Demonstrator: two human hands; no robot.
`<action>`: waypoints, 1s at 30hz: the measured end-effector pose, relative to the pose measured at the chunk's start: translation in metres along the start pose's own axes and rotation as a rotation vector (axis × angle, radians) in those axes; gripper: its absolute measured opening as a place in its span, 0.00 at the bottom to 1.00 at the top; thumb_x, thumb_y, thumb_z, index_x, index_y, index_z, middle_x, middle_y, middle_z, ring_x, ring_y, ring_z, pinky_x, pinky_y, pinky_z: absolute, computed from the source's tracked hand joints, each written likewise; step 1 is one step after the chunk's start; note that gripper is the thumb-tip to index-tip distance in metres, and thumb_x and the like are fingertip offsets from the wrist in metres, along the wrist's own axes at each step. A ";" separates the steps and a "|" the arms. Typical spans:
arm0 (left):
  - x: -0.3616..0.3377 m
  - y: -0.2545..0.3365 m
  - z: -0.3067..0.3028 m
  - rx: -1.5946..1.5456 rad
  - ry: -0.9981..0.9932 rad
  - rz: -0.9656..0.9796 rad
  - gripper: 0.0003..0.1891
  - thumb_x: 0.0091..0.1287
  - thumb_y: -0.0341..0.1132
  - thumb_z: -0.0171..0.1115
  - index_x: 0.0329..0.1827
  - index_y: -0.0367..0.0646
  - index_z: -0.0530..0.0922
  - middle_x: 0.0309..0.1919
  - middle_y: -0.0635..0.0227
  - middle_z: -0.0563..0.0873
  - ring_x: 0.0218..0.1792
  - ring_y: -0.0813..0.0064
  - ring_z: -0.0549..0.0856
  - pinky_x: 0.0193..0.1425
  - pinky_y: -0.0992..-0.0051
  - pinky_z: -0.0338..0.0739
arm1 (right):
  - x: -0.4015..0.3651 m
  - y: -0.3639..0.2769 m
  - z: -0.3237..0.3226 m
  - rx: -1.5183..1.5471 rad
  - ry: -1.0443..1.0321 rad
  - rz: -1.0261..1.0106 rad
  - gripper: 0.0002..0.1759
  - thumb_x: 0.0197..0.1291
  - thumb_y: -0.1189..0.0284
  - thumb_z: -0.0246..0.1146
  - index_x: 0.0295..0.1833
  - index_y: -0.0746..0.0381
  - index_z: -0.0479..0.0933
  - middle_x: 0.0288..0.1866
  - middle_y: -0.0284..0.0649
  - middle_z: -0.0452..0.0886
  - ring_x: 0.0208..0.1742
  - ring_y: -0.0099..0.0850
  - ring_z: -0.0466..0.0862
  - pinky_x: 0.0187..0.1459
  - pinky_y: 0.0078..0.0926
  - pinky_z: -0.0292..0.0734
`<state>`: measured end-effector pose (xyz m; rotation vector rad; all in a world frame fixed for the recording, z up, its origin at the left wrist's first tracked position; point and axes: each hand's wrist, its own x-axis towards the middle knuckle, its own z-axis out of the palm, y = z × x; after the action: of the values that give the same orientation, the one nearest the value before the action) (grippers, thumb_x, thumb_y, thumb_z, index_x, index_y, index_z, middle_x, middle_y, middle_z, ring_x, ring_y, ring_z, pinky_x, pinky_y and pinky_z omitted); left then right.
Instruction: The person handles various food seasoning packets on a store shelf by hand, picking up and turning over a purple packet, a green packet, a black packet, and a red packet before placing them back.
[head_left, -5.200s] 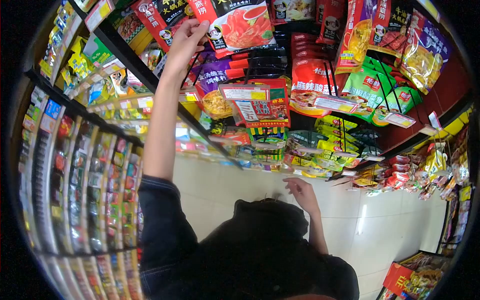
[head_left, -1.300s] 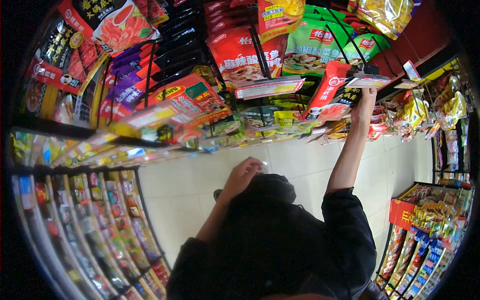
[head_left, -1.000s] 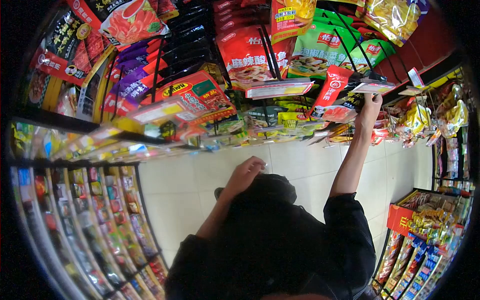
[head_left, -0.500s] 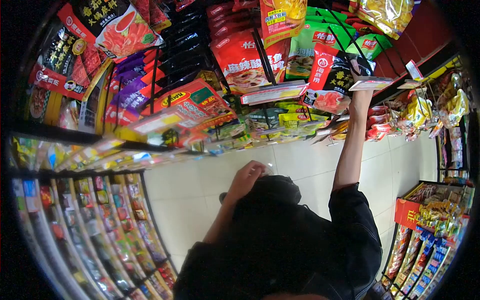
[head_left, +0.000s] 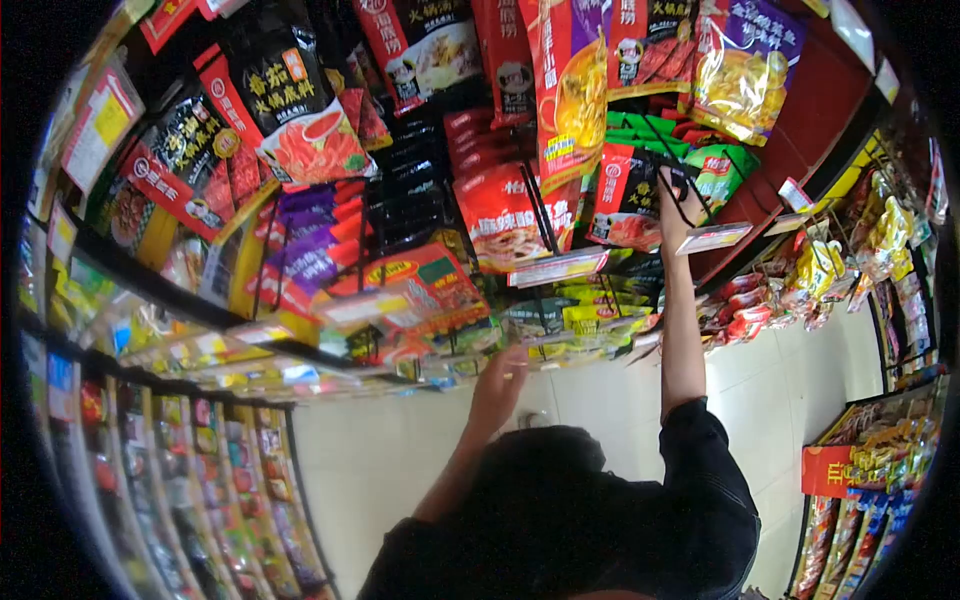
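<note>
My right hand [head_left: 676,208] reaches in among the hanging packets and is closed on the right edge of a black-and-red hotpot seasoning packet [head_left: 628,203]. That packet stands upright between a red fish seasoning packet [head_left: 508,215] and a green packet [head_left: 719,176]. A wire hook and its price tag [head_left: 713,238] cross in front of my right hand, so part of the fingers is hidden. Lower down, my left hand [head_left: 495,388] is raised just below the front of the lower shelf. Its fingers are blurred, and I see nothing held in it.
More hotpot packets [head_left: 300,110] hang on hooks at upper left. Yellow packets [head_left: 735,70] hang above my right hand. Price tags [head_left: 558,268] stick out from the hooks. Stocked shelves [head_left: 190,480] line the left side, and a red-fronted display [head_left: 826,470] stands at lower right.
The view has tilted up, showing more of the upper packets. My right hand has moved the hotpot packet deeper between the hanging packets. My left hand has risen toward the lower shelf.
</note>
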<state>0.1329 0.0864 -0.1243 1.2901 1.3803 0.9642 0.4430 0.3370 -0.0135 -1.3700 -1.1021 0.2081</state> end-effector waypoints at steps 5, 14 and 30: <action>0.058 0.052 -0.008 0.034 0.214 0.371 0.32 0.73 0.30 0.57 0.80 0.38 0.59 0.74 0.49 0.66 0.74 0.55 0.69 0.73 0.60 0.73 | -0.071 -0.002 -0.044 0.199 0.089 -0.101 0.22 0.77 0.70 0.60 0.70 0.69 0.71 0.60 0.45 0.82 0.58 0.30 0.82 0.61 0.27 0.74; 0.120 0.069 0.019 0.229 0.554 0.532 0.41 0.65 0.17 0.57 0.81 0.31 0.51 0.80 0.43 0.58 0.80 0.44 0.59 0.84 0.59 0.50 | -0.260 0.007 -0.096 0.151 -0.179 0.239 0.06 0.72 0.75 0.63 0.47 0.66 0.80 0.46 0.39 0.85 0.44 0.26 0.84 0.49 0.26 0.80; 0.140 0.054 0.012 0.152 0.618 0.479 0.47 0.64 0.32 0.73 0.81 0.37 0.52 0.73 0.47 0.68 0.73 0.54 0.70 0.77 0.58 0.63 | -0.338 0.014 -0.137 0.202 -0.277 0.501 0.07 0.68 0.78 0.60 0.49 0.64 0.81 0.41 0.37 0.85 0.34 0.25 0.86 0.37 0.23 0.81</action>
<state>0.1616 0.2310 -0.0931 1.5484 1.6569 1.7181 0.3726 0.0150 -0.1698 -1.4406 -0.9116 0.8724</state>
